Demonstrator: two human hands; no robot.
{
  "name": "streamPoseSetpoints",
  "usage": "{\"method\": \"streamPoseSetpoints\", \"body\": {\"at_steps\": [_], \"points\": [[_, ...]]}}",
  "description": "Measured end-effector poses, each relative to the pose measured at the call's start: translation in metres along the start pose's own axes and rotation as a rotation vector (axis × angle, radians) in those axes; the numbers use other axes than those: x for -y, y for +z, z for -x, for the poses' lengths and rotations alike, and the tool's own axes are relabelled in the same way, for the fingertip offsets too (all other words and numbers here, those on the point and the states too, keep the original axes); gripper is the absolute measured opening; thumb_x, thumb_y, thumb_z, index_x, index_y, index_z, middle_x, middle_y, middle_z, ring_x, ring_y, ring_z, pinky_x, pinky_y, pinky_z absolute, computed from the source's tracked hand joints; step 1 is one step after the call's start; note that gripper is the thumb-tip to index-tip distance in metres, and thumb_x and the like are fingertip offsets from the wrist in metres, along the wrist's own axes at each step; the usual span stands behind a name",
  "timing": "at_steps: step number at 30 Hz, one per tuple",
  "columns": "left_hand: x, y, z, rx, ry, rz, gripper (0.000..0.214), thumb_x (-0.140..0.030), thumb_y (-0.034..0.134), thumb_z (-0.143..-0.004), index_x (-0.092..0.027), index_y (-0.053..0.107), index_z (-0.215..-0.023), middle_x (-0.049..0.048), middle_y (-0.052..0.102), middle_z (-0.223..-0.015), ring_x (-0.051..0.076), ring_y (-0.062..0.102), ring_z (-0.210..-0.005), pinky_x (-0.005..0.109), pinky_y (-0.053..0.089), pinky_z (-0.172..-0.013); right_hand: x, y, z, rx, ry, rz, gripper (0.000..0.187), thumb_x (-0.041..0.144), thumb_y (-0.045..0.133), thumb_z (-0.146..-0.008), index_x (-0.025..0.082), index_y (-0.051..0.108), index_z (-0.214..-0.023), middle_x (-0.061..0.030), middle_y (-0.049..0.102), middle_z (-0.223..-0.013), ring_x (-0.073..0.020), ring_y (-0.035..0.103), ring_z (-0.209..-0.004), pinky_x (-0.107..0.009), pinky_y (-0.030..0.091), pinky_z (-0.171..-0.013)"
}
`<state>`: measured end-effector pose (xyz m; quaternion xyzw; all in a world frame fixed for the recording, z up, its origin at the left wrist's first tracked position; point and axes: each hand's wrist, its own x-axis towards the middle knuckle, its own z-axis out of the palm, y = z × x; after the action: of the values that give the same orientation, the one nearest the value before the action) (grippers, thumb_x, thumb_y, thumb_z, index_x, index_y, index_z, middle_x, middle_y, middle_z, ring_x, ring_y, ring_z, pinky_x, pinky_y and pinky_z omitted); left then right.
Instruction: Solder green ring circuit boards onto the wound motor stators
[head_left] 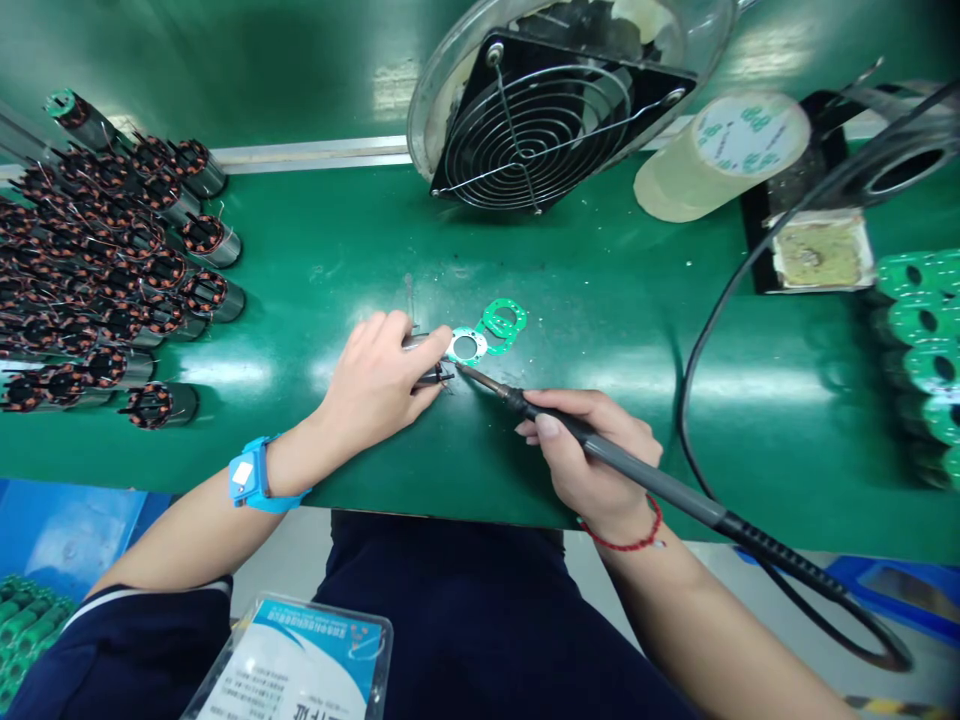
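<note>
My left hand (pixel 382 370) is closed around a metal motor stator (pixel 430 378), mostly hidden by the fingers, with dark pins sticking out to the right. At its end, by my thumb, is a ring-shaped circuit board (pixel 457 348), white and green. My right hand (pixel 600 455) grips a soldering iron (pixel 637 468) like a pen. The iron's tip points left, at the lower edge of the ring board; whether it touches is too small to tell. Just beyond lie green circuit board rings (pixel 514 309), overlapping on the green bench.
Many stators with copper windings (pixel 150 405) crowd the left side. A fan with a wire guard (pixel 525 150) stands at the back. To the right are a tape roll (pixel 675 185), a soldering iron stand with sponge (pixel 823 250), stacked green-topped parts (pixel 926 320) and the iron's looping black cable (pixel 684 400).
</note>
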<state>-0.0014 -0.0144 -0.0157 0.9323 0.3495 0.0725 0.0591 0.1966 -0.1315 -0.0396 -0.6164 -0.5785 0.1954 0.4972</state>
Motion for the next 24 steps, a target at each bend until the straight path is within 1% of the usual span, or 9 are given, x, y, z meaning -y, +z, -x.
{"method": "streamPoseSetpoints", "body": {"at_steps": [5, 9, 16, 18, 21, 22, 24], "points": [[-0.0001, 0.0004, 0.0005, 0.003, 0.004, -0.011, 0.039, -0.034, 0.06, -0.086, -0.022, 0.056, -0.122, 0.0086, 0.049, -0.094, 0.023, 0.042, -0.085, 0.035, 0.037, -0.072, -0.0007, 0.0002, 0.0015, -0.025, -0.004, -0.002, 0.012, 0.022, 0.062, -0.086, 0.023, 0.069, -0.096, 0.0003, 0.073, -0.073, -0.0138, 0.066, -0.051, -0.028, 0.057, -0.053], [-0.0002, -0.0003, 0.0002, 0.008, 0.004, -0.015, 0.038, -0.034, 0.06, -0.086, -0.022, 0.056, -0.121, 0.0084, 0.049, -0.093, 0.023, 0.042, -0.085, 0.035, 0.037, -0.071, -0.0014, -0.0005, 0.0023, -0.008, 0.0, 0.009, 0.011, 0.023, 0.062, -0.086, 0.023, 0.069, -0.095, 0.0, 0.073, -0.073, -0.014, 0.065, -0.05, -0.028, 0.057, -0.052], [-0.0002, 0.0006, 0.0002, -0.001, 0.008, -0.008, 0.039, -0.034, 0.059, -0.086, -0.022, 0.056, -0.122, 0.0085, 0.049, -0.093, 0.023, 0.043, -0.085, 0.035, 0.036, -0.071, -0.0037, -0.0006, 0.0049, -0.019, -0.009, 0.021, 0.01, 0.023, 0.062, -0.086, 0.023, 0.07, -0.093, -0.0007, 0.073, -0.075, -0.0137, 0.066, -0.051, -0.028, 0.056, -0.052], [-0.0006, 0.0003, 0.0001, -0.005, 0.006, -0.009, 0.038, -0.034, 0.059, -0.086, -0.022, 0.057, -0.122, 0.0085, 0.049, -0.093, 0.023, 0.043, -0.084, 0.035, 0.036, -0.071, -0.0066, 0.0003, 0.0068, -0.06, -0.004, 0.002, 0.013, 0.024, 0.062, -0.086, 0.022, 0.07, -0.097, -0.0008, 0.072, -0.075, -0.0141, 0.066, -0.053, -0.028, 0.056, -0.052], [-0.0012, -0.0008, -0.0003, -0.012, 0.006, -0.012, 0.036, -0.033, 0.058, -0.086, -0.022, 0.057, -0.121, 0.0085, 0.051, -0.093, 0.023, 0.044, -0.084, 0.035, 0.036, -0.07, -0.0095, 0.0019, 0.0075, -0.132, 0.029, -0.009, 0.021, 0.025, 0.065, -0.086, 0.024, 0.068, -0.107, -0.0031, 0.073, -0.088, -0.0162, 0.07, -0.064, -0.03, 0.059, -0.058], [-0.0014, -0.0012, -0.0004, -0.013, 0.003, -0.009, 0.035, -0.033, 0.059, -0.086, -0.022, 0.058, -0.12, 0.0084, 0.051, -0.093, 0.023, 0.044, -0.084, 0.034, 0.036, -0.07, -0.0092, 0.0022, 0.0065, -0.13, 0.037, -0.013, 0.026, 0.026, 0.066, -0.086, 0.025, 0.067, -0.112, -0.0041, 0.073, -0.095, -0.0169, 0.071, -0.067, -0.031, 0.06, -0.062], [-0.0016, -0.0019, -0.0006, -0.018, -0.017, 0.011, 0.034, -0.033, 0.06, -0.085, -0.021, 0.059, -0.116, 0.0077, 0.051, -0.091, 0.022, 0.044, -0.082, 0.034, 0.037, -0.07, -0.0064, 0.0025, 0.0024, -0.078, 0.051, -0.025, 0.036, 0.028, 0.064, -0.088, 0.027, 0.06, -0.123, -0.0048, 0.073, -0.104, -0.0176, 0.072, -0.071, -0.034, 0.061, -0.068]]}}
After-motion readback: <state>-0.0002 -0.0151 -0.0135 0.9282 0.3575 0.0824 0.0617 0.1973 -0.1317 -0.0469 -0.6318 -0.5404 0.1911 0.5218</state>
